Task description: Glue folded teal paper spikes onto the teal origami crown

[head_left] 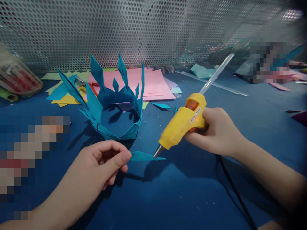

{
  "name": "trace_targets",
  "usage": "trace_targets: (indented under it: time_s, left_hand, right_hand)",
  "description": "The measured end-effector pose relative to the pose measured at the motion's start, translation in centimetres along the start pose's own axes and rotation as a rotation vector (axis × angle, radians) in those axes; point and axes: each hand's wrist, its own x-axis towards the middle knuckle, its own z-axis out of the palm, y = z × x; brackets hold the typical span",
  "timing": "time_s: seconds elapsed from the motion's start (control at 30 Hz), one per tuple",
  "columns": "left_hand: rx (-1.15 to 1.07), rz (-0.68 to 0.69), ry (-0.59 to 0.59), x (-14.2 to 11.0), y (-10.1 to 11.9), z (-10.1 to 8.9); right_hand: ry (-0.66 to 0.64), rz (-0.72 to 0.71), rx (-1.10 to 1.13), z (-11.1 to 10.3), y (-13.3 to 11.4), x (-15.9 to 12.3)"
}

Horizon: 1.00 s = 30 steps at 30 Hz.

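Between thumb and fingers, my left hand (107,163) pinches one end of a folded blue paper piece (146,156), long and pointed. My right hand (213,132) grips a yellow hot glue gun (177,124) by its handle, a clear glue stick (217,73) poking out of its back. The gun's metal nozzle (158,150) is at the paper piece near its free tip; whether glue is coming out cannot be seen. Just beyond my left hand stands a blue paper crown (117,135) with several upright points. A small purple paper piece (123,106) shows within its ring.
Pink paper sheets (155,83) and yellow paper (64,99) lie behind the crown. A loose glue stick (216,83) rests at the back right. A plastic jar (20,75) stands far left. The gun's black cord (236,195) trails toward me. A perforated metal panel (120,32) closes off the back.
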Motion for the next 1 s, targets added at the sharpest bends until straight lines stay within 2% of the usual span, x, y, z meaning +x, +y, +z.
trace_targets:
  time_s: [0.23, 0.37, 0.63, 0.87, 1.0]
  left_hand:
    - [-0.016, 0.053, -0.014, 0.0, -0.3, 0.0]
    - [0.003, 0.052, -0.003, 0.1, -0.5, -0.1]
    - [-0.002, 0.047, -0.003, 0.0, -0.3, 0.0]
    - [-0.023, 0.026, -0.017, -0.1, -0.2, 0.0]
    - [-0.043, 0.024, -0.017, -0.1, 0.1, 0.1]
  right_hand:
    - [-0.210, 0.209, 0.093, -0.5, -0.1, 0.2]
    - [-0.245, 0.293, 0.053, -0.6, -0.1, 0.4]
    - [-0.193, 0.371, -0.023, -1.1, 1.0, 0.5]
    - [-0.073, 0.533, -0.299, -2.0, 2.4, 1.3]
    - [-0.011, 0.610, -0.385, -2.7, 3.2, 1.8]
